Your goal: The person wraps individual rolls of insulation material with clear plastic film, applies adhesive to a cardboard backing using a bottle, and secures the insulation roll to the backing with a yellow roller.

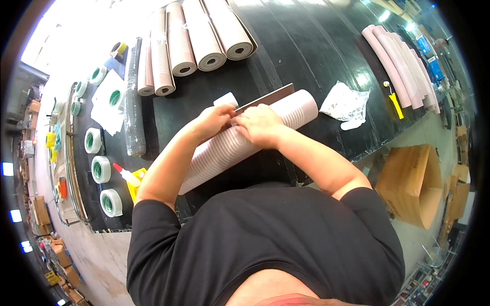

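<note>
A pale pink ribbed mat (219, 153), rolled up, lies slantwise in front of me on the black table. Its loose edge, a brown flap (270, 98), stands up along the far side. My left hand (215, 121) is closed at that edge, fingers bent and pinched together; what they hold is too small to make out. Close beside it, my right hand (260, 125) curls over the top of the roll, gripping it near the flap, its fingertips almost meeting the left ones. Just beyond the left hand sits a small white roll (225, 99).
Several rolled mats (209, 35) lie at the back, beside a dark wrapped roll (135, 97). Tape rolls (101, 169) line the left, near a red-tipped bottle (127, 175). Rightward are a crumpled plastic bag (346, 104), a yellow-handled tool (395, 104), pink rolls (400, 66) and a cardboard box (408, 183).
</note>
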